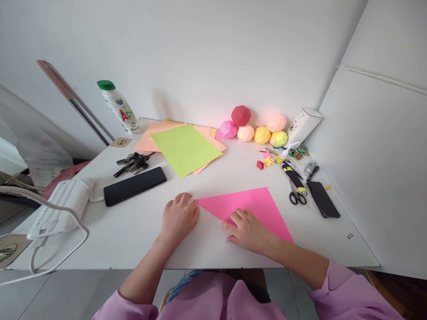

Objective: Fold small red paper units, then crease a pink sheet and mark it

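Observation:
A pink sheet of paper (255, 205), folded into a triangle, lies on the white table (133, 226) in front of me. My left hand (178, 218) rests with curled fingers at the triangle's left tip, the fingertips touching it. My right hand (247, 230) lies flat on the paper's lower folded edge, fingers stretched and pressing down. Neither hand lifts anything.
A stack of green and orange sheets (185, 147) lies behind. Keys (132, 162) and a black phone (134, 186) sit at the left, a bottle (120, 108) at the back left. Paper balls (256, 129), scissors (296, 194), a second phone (323, 199) and small clutter at the right.

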Demonstrator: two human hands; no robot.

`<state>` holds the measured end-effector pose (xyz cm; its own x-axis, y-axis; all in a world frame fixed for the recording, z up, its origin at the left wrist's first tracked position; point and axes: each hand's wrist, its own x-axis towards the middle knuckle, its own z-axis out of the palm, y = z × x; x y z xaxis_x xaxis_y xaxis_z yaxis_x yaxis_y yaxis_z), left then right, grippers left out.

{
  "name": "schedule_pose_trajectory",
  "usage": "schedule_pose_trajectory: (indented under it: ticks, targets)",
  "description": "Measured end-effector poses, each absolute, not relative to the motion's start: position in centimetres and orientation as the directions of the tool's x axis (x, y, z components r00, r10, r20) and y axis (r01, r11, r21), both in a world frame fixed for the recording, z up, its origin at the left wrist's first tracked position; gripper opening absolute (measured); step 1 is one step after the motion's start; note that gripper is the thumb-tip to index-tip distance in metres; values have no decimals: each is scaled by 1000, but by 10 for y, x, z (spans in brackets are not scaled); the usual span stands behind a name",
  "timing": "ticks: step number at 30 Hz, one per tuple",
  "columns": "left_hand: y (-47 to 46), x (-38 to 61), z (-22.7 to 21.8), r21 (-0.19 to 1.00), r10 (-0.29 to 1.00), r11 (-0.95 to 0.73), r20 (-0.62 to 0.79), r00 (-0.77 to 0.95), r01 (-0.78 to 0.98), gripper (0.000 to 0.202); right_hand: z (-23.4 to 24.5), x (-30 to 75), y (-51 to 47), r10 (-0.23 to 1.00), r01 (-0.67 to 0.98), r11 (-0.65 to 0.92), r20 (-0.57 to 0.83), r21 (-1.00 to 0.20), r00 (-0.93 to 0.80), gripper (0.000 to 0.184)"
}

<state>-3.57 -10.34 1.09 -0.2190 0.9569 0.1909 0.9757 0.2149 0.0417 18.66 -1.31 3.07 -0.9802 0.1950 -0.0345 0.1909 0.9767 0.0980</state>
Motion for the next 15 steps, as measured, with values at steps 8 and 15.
schedule_pose_trajectory:
  ticks: [8, 15]
  targets:
    - [-107, -27, 5, 49, 941, 196, 271, -202, 979, 41, 30, 266, -44, 324, 328, 944, 75, 46, -943, 26]
    - [-107, -25, 3, -3, 945, 157, 292, -150, 988, 46, 31, 312, -56, 471, 446, 882, 228, -155, -852, 18]
